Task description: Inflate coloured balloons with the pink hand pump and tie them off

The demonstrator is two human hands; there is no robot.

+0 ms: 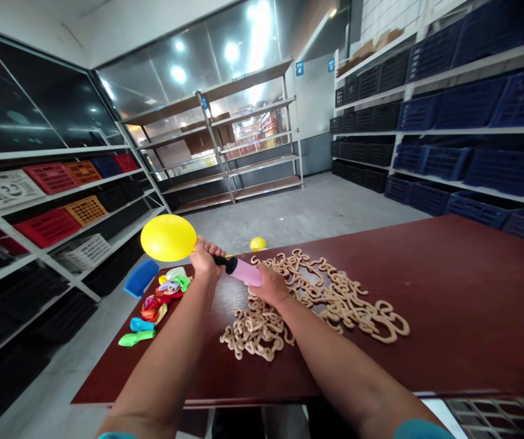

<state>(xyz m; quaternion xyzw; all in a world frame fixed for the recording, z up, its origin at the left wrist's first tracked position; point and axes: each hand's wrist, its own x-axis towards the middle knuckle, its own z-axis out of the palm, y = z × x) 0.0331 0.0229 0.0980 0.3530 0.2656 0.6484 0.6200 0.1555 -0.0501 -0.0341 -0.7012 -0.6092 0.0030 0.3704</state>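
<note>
My left hand is closed around the neck of an inflated yellow balloon and the black nozzle end of a hand pump. The pump's pink barrel is gripped by my right hand with wrapped fingers. Beneath and beyond my right hand lies a spread heap of beige curved, hook-like pieces on the dark red table. Left of my left forearm, a row of uninflated balloons in several colours lies along the table's left edge.
A blue stool stands beyond the table's left edge. Another yellow balloon shows past the far edge. Shelves with coloured crates line the left wall, blue crates the right, and a metal rack the back.
</note>
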